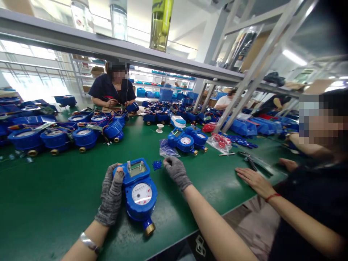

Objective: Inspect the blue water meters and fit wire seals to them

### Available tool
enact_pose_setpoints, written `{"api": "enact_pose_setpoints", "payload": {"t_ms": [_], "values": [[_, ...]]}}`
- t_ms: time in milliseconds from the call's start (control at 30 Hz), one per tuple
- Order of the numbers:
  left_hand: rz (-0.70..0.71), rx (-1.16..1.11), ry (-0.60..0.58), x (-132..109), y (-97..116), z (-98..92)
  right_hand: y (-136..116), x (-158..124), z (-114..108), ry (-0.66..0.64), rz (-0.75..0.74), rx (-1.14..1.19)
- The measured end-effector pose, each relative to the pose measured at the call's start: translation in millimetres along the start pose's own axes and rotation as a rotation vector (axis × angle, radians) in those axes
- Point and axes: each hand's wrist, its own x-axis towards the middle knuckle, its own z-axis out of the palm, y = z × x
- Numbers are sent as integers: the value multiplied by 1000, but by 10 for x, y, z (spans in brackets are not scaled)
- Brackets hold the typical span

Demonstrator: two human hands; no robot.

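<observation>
My left hand (112, 195), in a grey knitted glove, grips the upper left side of a blue water meter (141, 206), its thumb on the edge by the display window. The meter has a round white dial, a rectangular display with thin metal posts or wire over it, and a brass threaded end toward me. My right hand (176, 173), gloved too, is just right of a small pile of blue pieces (157, 165). Its fingers are curled together in a pinch; whatever they may hold is too small to make out.
Two more blue meters (185, 140) and a blue plastic bag (168, 148) lie beyond my right hand. Pliers (251, 161) and a co-worker's hand (257, 183) are at right. Several open meters with wires (56, 139) line the left. A metal shelf (130, 43) crosses above.
</observation>
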Motion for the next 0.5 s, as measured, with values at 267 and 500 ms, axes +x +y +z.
{"api": "enact_pose_setpoints", "payload": {"t_ms": [267,500], "values": [[119,79,17,28,38,-7,-1301,-642,-260,-97,-570,165],[62,39,10,51,-70,-70,-1412,-613,-129,-128,-509,-97]]}}
